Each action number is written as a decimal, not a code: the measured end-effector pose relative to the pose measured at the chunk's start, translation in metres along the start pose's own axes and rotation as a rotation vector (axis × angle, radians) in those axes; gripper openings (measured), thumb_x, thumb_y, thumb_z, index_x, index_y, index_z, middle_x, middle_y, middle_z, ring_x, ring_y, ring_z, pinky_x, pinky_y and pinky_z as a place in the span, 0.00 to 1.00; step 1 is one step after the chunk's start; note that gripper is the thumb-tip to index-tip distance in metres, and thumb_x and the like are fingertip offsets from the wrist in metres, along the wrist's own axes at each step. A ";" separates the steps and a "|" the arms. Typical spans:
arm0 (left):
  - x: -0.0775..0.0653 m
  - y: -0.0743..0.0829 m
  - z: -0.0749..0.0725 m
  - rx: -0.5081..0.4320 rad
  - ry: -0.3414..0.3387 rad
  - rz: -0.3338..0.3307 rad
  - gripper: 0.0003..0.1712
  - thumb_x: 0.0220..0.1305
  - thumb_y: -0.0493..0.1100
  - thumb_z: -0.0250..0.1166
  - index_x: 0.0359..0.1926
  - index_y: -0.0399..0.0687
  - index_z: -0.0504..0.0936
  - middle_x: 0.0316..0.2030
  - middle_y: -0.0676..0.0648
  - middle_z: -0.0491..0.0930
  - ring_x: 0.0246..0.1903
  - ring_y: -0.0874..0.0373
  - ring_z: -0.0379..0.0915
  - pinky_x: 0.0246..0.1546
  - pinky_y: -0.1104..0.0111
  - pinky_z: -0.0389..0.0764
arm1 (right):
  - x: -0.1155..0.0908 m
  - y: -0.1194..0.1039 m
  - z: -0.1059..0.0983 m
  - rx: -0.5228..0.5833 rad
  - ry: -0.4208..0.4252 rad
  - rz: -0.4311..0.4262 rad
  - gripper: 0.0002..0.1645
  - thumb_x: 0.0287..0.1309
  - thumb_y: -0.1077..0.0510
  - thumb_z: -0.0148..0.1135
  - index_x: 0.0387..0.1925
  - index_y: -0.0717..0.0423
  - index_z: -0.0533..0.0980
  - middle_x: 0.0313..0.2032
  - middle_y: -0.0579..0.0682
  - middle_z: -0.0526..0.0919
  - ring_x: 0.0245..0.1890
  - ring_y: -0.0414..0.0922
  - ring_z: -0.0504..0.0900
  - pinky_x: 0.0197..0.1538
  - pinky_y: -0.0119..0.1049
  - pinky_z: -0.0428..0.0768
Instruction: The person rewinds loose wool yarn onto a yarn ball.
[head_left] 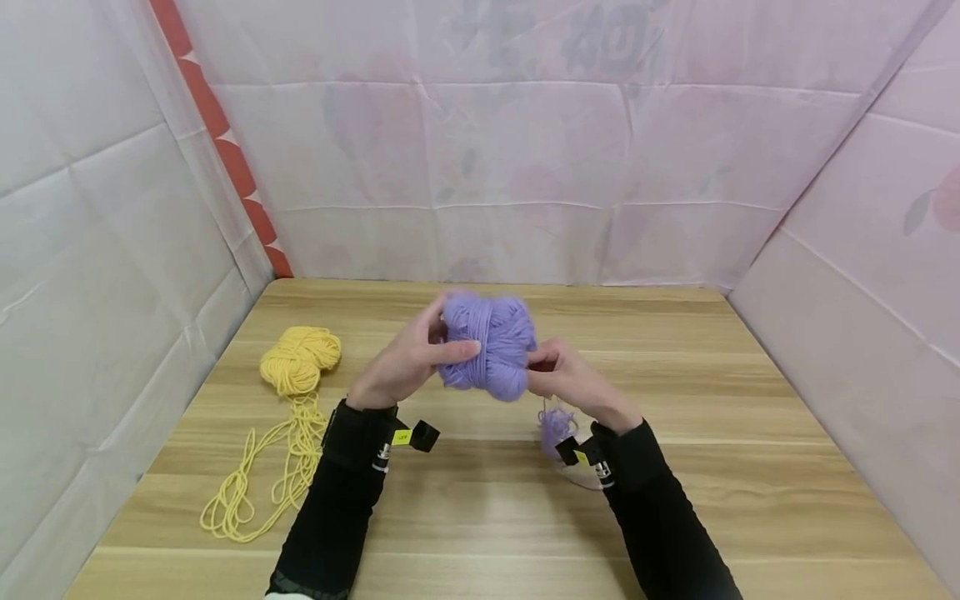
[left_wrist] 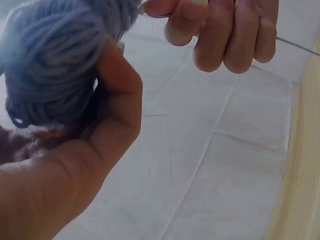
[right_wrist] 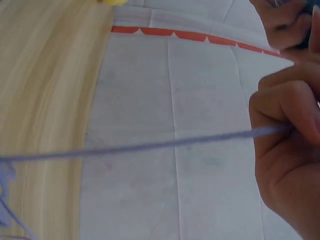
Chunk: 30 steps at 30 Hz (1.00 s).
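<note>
Above a wooden tabletop (head_left: 480,525), a person's left hand (head_left: 405,357) holds a purple yarn ball (head_left: 506,342), its grip clamped around it, while the right hand (head_left: 576,382), just beside the ball, pinches a purple strand (right_wrist: 190,142). Winding appears to be the step in hand; the next move likely calls for carrying the strand around the ball under light tension. The right wrist view reveals the strand's long, straight run, barely visible in the head view, which alone shows loose yellow loops (head_left: 303,412).

Boxed in on three sides by creased pale sheets (head_left: 525,150), faint floral print, red strip (head_left: 206,98) down back-left corner, wood-grain table (head_left: 750,467) below, lit softly.
</note>
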<state>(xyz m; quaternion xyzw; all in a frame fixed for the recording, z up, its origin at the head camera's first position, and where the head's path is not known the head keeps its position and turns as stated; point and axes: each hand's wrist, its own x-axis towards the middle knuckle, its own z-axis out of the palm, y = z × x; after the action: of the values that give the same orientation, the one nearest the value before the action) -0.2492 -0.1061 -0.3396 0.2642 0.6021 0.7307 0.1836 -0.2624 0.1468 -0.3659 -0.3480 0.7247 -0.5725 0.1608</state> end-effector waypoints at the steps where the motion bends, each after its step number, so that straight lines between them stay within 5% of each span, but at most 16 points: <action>1: 0.000 -0.001 0.000 0.025 -0.030 0.001 0.41 0.54 0.49 0.73 0.64 0.50 0.60 0.49 0.42 0.74 0.46 0.51 0.77 0.46 0.58 0.82 | -0.001 0.000 -0.002 0.008 -0.007 0.003 0.19 0.60 0.69 0.54 0.29 0.44 0.83 0.16 0.37 0.63 0.17 0.34 0.61 0.19 0.29 0.60; 5: 0.001 -0.004 0.002 0.116 -0.122 -0.007 0.39 0.54 0.46 0.73 0.64 0.50 0.63 0.49 0.40 0.75 0.46 0.49 0.77 0.44 0.55 0.83 | -0.005 -0.002 -0.007 0.023 0.014 0.053 0.19 0.60 0.69 0.51 0.23 0.45 0.78 0.17 0.36 0.66 0.18 0.33 0.63 0.21 0.28 0.63; 11: 0.004 -0.008 0.006 0.289 -0.162 -0.042 0.35 0.55 0.42 0.72 0.62 0.55 0.67 0.52 0.41 0.74 0.49 0.49 0.75 0.46 0.56 0.83 | -0.003 -0.006 -0.008 0.045 0.160 0.177 0.15 0.68 0.56 0.53 0.24 0.50 0.75 0.19 0.38 0.66 0.19 0.34 0.62 0.23 0.27 0.63; 18: 0.008 -0.014 0.008 0.500 -0.160 -0.017 0.34 0.54 0.38 0.73 0.60 0.54 0.69 0.51 0.44 0.75 0.48 0.52 0.75 0.42 0.61 0.84 | 0.001 -0.008 -0.007 0.023 0.276 0.159 0.19 0.67 0.49 0.57 0.25 0.58 0.72 0.17 0.40 0.61 0.19 0.37 0.60 0.23 0.30 0.59; 24: 0.013 -0.019 0.008 0.689 0.043 -0.049 0.34 0.52 0.45 0.75 0.59 0.52 0.70 0.49 0.44 0.78 0.46 0.51 0.78 0.40 0.65 0.84 | -0.004 -0.016 -0.003 -0.017 0.311 0.072 0.17 0.69 0.51 0.54 0.43 0.63 0.77 0.17 0.42 0.62 0.16 0.39 0.59 0.21 0.36 0.59; 30: 0.016 -0.019 0.008 0.592 0.309 -0.088 0.34 0.56 0.51 0.72 0.59 0.50 0.66 0.50 0.43 0.76 0.48 0.49 0.77 0.40 0.63 0.84 | -0.005 -0.023 0.009 -0.092 0.230 -0.031 0.16 0.71 0.57 0.50 0.53 0.60 0.76 0.22 0.50 0.72 0.14 0.40 0.63 0.16 0.34 0.64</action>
<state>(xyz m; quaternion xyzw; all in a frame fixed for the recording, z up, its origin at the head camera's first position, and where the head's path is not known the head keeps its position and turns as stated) -0.2581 -0.0864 -0.3542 0.1662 0.8198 0.5468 0.0367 -0.2463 0.1416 -0.3481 -0.2984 0.7585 -0.5771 0.0517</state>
